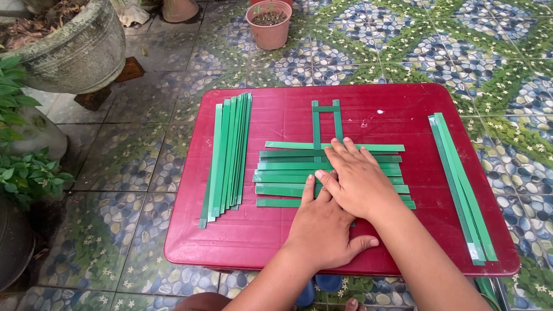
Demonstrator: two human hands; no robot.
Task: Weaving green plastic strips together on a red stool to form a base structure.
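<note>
Green strips [331, 173] are lying flat near the middle of the red table [242, 236], woven into a small mat. Most of them are running side to side, and two thin ones are running toward the far edge with a short piece joining their ends.

Both arms are coming in from the near edge and crossing over each other. The left hand [325, 227] is lying flat with its palm down. Its fingers are spread, its thumb is sticking out to the side, and its fingertips are touching the nearest strips. The right hand [357, 181] is lying on top of the left one, also flat and open. Its fingers are pressing down on the middle of the woven strips. Neither hand is gripping anything; both are just pushing down.

A pile of loose green strips [226, 155] is sitting along the left edge of the table. A few more strips [461, 184] are lying along the right edge. A pink flower pot [269, 24] is standing on the tiled floor [144, 155] past the far edge, and a big grey pot [78, 49] is standing off the far left corner.
</note>
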